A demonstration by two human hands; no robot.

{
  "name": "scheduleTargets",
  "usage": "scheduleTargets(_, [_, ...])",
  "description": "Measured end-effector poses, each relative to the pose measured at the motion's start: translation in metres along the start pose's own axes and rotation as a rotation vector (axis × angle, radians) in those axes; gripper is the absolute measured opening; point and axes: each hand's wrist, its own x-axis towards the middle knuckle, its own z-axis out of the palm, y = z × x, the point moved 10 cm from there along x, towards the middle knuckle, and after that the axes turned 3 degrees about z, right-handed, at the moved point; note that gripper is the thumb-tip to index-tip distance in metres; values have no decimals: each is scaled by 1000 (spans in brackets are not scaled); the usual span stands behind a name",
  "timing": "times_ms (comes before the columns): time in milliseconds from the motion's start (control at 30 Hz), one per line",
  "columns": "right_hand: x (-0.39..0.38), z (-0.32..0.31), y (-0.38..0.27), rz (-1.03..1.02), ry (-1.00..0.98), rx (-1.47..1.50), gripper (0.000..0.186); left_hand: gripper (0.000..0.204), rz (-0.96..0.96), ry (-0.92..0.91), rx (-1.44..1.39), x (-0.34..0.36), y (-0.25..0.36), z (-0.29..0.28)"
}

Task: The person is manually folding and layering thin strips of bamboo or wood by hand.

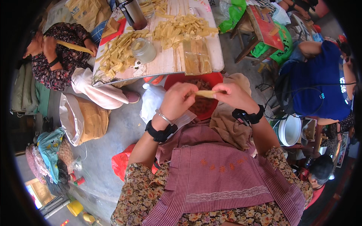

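Both of my hands hold one pale yellow strip point(205, 93) in front of my chest, above a red basin point(218, 80). My left hand point(177, 100) pinches its left end and my right hand point(233, 96) grips its right end. Each wrist wears a black band, and the left wrist also has a silver bangle. A checked pink apron point(222, 177) covers my lap. The red basin holds brownish scraps, partly hidden by my hands.
A low table point(166, 62) ahead carries several yellow strips point(181, 28), a glass jar point(143, 49) and a dark metal flask point(132, 13). A person in a dark floral top point(62, 56) sits at left. A person in blue point(320, 86) is at right, beside a white bucket point(289, 130). Sacks point(85, 118) lie on the concrete floor.
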Motion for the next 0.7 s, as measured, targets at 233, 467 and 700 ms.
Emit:
scheduleTargets(233, [17, -57, -45, -286, 660, -317, 11, 15, 520, 528, 783, 29, 69, -34])
scheduleTargets(467, [38, -67, -47, -384, 801, -465, 11, 18, 546, 591, 833, 52, 51, -40])
scheduleTargets(700, [55, -60, -26, -199, 727, -662, 13, 14, 400, 513, 934, 61, 33, -35])
